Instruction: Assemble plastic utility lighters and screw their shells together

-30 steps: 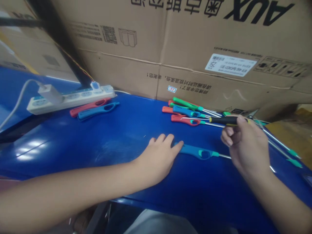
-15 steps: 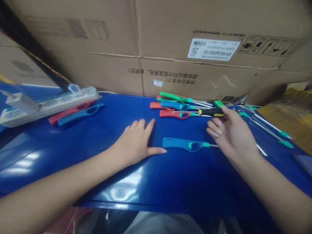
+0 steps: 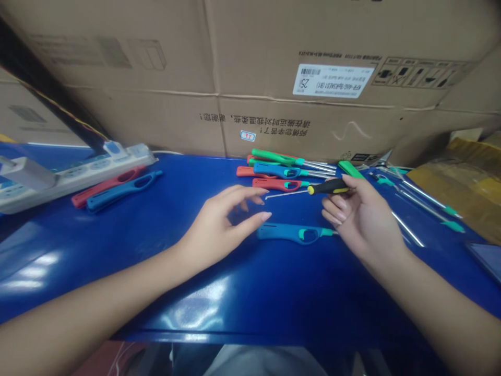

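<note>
My right hand grips a screwdriver with a black and yellow handle, its thin shaft pointing left. My left hand hovers just above the blue table, fingers apart and curled, empty, its fingertips close to the left end of a blue long-nosed lighter that lies flat between my hands. Behind it lies a pile of several lighters in green, blue and red.
A red lighter and a blue lighter lie at the left beside a white power strip. Loose metal tubes with teal tips lie at the right. Large cardboard boxes wall off the back.
My left hand has lifted off the table and curled its fingers near the blue lighter's end. My right hand has brought the screwdriver lower and left.
</note>
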A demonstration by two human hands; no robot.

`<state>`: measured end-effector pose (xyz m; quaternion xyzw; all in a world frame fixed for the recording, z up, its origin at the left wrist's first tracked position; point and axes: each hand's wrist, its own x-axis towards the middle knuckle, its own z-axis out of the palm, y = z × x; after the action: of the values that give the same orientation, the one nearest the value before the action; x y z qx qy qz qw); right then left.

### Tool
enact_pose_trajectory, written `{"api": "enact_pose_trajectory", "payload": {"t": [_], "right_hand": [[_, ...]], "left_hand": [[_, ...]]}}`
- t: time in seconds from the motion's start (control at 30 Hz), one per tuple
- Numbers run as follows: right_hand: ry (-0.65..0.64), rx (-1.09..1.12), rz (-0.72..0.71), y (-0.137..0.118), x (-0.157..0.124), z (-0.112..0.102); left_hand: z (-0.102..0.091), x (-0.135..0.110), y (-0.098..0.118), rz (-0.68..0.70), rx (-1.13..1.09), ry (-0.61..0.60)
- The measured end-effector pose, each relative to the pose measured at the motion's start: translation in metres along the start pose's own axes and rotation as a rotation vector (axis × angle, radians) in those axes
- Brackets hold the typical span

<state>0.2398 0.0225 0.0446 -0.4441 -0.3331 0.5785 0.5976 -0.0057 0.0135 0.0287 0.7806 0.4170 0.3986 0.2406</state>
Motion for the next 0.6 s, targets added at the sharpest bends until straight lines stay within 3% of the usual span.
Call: {"api": "enact_pose_trajectory", "payload": {"t": [0.3,0.6], "right_hand": [[-0.067,-0.062,0.009,0.0025,-0.0038,0.0005],[-0.035,-0.033,-0.061,-0.0006,-0.0033,0.001]], "left_hand": [[0.0026,0.0,0.0046,-0.042,-0.147,0.075],[0.0027,-0.0005,-0.0007,-0.121,-0.211,0.056]]}}
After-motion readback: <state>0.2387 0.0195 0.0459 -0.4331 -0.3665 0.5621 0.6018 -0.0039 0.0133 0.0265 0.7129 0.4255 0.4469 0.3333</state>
